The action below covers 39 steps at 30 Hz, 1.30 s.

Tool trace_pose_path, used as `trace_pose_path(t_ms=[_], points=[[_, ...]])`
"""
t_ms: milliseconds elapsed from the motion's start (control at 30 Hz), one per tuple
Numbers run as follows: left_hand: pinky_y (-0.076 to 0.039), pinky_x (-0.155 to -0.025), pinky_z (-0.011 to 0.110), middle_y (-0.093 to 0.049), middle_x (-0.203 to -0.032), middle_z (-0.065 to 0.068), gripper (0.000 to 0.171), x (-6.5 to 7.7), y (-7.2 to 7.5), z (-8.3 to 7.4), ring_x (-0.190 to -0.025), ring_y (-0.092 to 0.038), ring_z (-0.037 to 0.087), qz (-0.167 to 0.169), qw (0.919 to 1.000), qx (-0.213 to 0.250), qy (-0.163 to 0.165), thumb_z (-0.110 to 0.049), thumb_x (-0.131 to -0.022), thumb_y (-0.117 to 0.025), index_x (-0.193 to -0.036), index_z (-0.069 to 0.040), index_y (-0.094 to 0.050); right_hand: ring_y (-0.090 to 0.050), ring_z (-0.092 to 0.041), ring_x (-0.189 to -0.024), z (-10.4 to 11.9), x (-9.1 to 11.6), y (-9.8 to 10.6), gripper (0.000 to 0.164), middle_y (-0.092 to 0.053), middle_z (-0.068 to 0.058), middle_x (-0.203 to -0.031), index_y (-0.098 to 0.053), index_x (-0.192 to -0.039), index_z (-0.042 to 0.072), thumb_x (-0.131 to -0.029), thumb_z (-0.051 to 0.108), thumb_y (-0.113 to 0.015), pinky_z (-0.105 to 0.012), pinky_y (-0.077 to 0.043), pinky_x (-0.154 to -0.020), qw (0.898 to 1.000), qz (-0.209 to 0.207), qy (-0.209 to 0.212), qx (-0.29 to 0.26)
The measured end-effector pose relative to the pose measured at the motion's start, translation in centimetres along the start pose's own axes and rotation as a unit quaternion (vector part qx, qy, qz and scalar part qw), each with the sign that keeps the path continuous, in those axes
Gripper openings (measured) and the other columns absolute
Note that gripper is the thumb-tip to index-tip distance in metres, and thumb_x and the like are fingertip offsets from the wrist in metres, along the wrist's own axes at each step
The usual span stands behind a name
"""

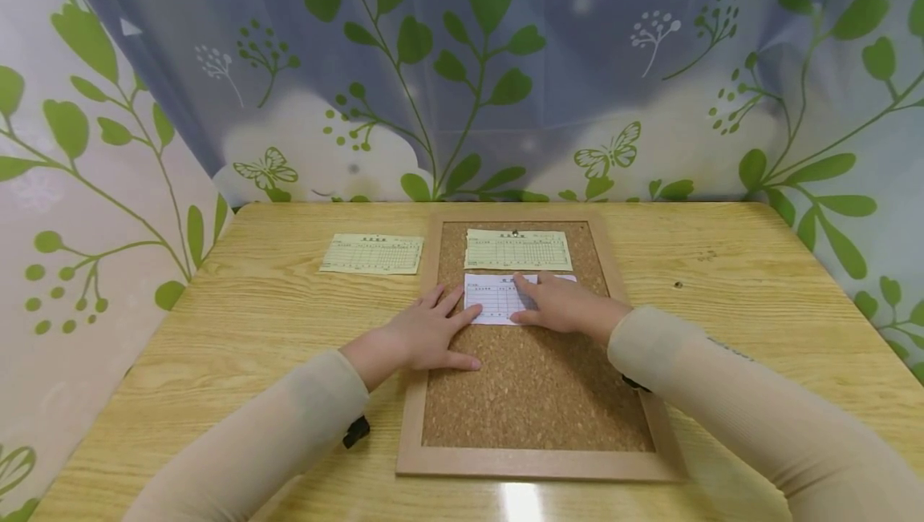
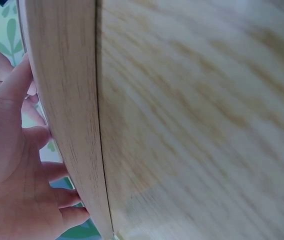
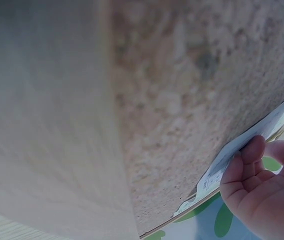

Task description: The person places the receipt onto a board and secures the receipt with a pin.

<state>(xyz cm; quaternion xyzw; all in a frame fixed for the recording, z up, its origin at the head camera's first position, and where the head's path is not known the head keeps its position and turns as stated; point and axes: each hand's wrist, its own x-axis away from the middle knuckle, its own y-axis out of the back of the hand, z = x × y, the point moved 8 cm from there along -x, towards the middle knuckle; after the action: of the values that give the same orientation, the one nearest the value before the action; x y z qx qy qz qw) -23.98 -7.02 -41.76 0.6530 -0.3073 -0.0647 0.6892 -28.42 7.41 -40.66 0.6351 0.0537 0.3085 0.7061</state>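
A white printed form slip (image 1: 489,299) lies on a wood-framed cork board (image 1: 534,406), just below a yellow form slip (image 1: 516,251) that is on the board too. My left hand (image 1: 427,334) rests across the board's left frame with fingers spread, one fingertip at the white slip's left edge. On the slip's right part lies my right hand (image 1: 565,303), thumb and index finger apart and touching the paper; it covers that part. In the right wrist view the other fingers of this hand (image 3: 267,195) bend loosely beside the paper.
Another yellow form slip (image 1: 371,255) lies on the wooden table (image 1: 238,329), left of the board. A small dark round spot (image 1: 678,285) shows on the table to the right. Behind the table hangs a leaf-patterned curtain (image 1: 491,81).
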Motion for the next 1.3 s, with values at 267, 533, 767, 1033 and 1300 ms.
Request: trace_pose_path(t_ms=[267, 533, 767, 1033, 1300], points=[[-0.016, -0.11, 0.049, -0.002, -0.156, 0.01, 0.088, -0.03, -0.02, -0.02, -0.14, -0.002, 0.035, 0.0, 1.0, 0.002, -0.001, -0.075, -0.08, -0.04, -0.15, -0.029, -0.017, -0.05, -0.042, -0.112, -0.03, -0.04, -0.01, 0.074, -0.038, -0.033, -0.134, -0.024, -0.148, 0.005, -0.093, 0.047, -0.051, -0.052, -0.041, -0.092, 1.0, 0.002, -0.003, 0.001], [-0.017, -0.11, 0.049, -0.002, -0.156, 0.011, 0.088, 0.01, 0.04, -0.06, -0.14, -0.003, 0.035, -0.001, 1.0, -0.005, 0.0, -0.075, -0.08, -0.04, -0.15, -0.028, -0.017, -0.049, -0.042, -0.114, -0.02, 0.01, 0.08, 0.074, -0.037, -0.033, -0.135, -0.024, -0.148, 0.006, -0.093, 0.047, -0.051, -0.052, -0.04, -0.092, 1.0, 0.004, -0.004, 0.001], [-0.017, -0.109, 0.049, -0.003, -0.156, 0.011, 0.087, -0.02, 0.02, -0.1, -0.14, -0.004, 0.036, -0.003, 1.0, -0.007, -0.001, -0.075, -0.08, -0.04, -0.15, -0.028, -0.018, -0.049, -0.042, -0.114, -0.03, 0.0, 0.03, 0.074, -0.036, -0.033, -0.136, -0.024, -0.148, 0.005, -0.093, 0.048, -0.051, -0.052, -0.04, -0.093, 1.0, 0.006, -0.006, 0.0], [-0.017, -0.109, 0.048, -0.003, -0.156, 0.011, 0.087, -0.02, -0.02, -0.1, -0.14, -0.005, 0.036, -0.002, 0.9999, -0.011, 0.0, -0.075, -0.08, -0.039, -0.151, -0.028, -0.017, -0.048, -0.042, -0.115, -0.04, -0.09, -0.01, 0.074, -0.036, -0.033, -0.136, -0.025, -0.147, 0.005, -0.093, 0.047, -0.052, -0.052, -0.039, -0.094, 1.0, 0.006, -0.004, -0.003], [-0.016, -0.11, 0.048, -0.003, -0.156, 0.011, 0.088, -0.01, 0.0, -0.1, -0.14, -0.005, 0.037, -0.002, 0.9999, -0.011, -0.001, -0.075, -0.08, -0.039, -0.151, -0.027, -0.017, -0.047, -0.043, -0.116, -0.08, -0.21, -0.02, 0.074, -0.035, -0.034, -0.136, -0.024, -0.148, 0.005, -0.093, 0.047, -0.052, -0.052, -0.039, -0.094, 1.0, 0.01, -0.004, -0.003]])
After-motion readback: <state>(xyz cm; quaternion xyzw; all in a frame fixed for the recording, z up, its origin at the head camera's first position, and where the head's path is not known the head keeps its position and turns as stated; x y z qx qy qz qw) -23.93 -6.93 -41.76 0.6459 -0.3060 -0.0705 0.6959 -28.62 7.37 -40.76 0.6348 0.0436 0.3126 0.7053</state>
